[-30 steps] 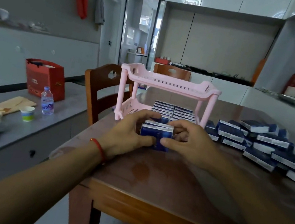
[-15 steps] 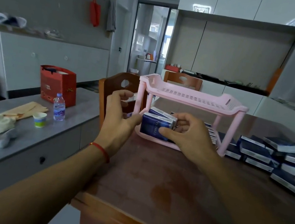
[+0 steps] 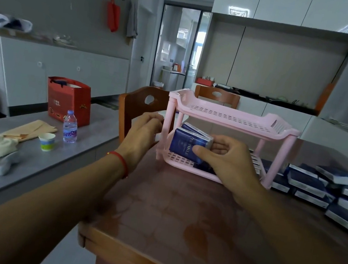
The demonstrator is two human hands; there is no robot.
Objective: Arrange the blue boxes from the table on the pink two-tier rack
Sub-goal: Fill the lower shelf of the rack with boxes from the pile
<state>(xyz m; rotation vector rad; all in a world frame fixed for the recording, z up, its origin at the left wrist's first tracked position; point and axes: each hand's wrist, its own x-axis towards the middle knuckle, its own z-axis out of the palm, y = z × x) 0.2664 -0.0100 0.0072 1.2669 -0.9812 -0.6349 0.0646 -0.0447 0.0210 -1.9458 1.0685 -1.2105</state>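
Note:
The pink two-tier rack (image 3: 228, 118) stands on the brown table (image 3: 176, 220); its top tier is bare. My right hand (image 3: 230, 162) grips a small stack of blue boxes (image 3: 186, 144) standing upright at the left end of the lower tier, thumb on the front face. More blue boxes lie flat further right in the lower tier, mostly hidden behind this hand. My left hand (image 3: 142, 133) sits against the rack's left front post with its fingers loosely bent and nothing in it. A pile of blue boxes (image 3: 331, 188) lies on the table right of the rack.
A wooden chair (image 3: 135, 107) stands just left of the rack and another (image 3: 217, 95) behind it. The grey counter on the left carries a water bottle (image 3: 70, 126), a paper cup (image 3: 46, 141) and a red bag (image 3: 67, 100).
Both hands carried the boxes from the table in front of the rack up into the lower tier's left end. My left hand has let go and moved over to the rack's post.

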